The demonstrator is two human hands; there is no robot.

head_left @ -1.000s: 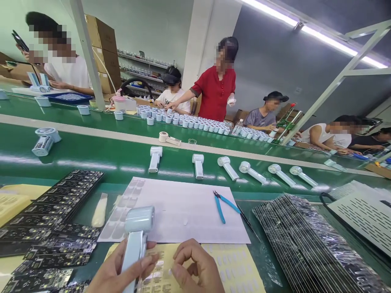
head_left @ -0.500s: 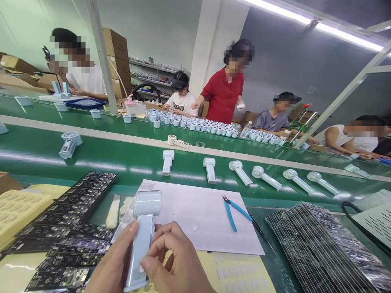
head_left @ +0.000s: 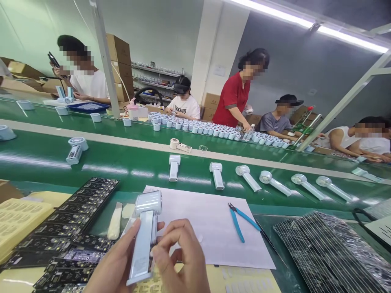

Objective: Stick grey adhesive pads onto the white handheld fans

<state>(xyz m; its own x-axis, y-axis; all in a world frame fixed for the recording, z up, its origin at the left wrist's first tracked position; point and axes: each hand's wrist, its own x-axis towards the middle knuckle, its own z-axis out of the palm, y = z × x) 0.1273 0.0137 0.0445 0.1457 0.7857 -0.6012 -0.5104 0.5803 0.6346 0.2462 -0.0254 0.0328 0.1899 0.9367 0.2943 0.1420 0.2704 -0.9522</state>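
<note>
The left hand (head_left: 114, 264) grasps the pale blue handheld fan (head_left: 144, 240) (head up); the right hand (head_left: 180, 260) pinches its handle's right edge.

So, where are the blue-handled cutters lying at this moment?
In the head view, the blue-handled cutters lie on the right part of the white sheet, right of the right hand, in front of the green conveyor belt.

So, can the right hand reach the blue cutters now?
Probably yes: the cutters lie uncovered on the white sheet, right of the right hand, with nothing between. But its fingers touch the fan.
</note>
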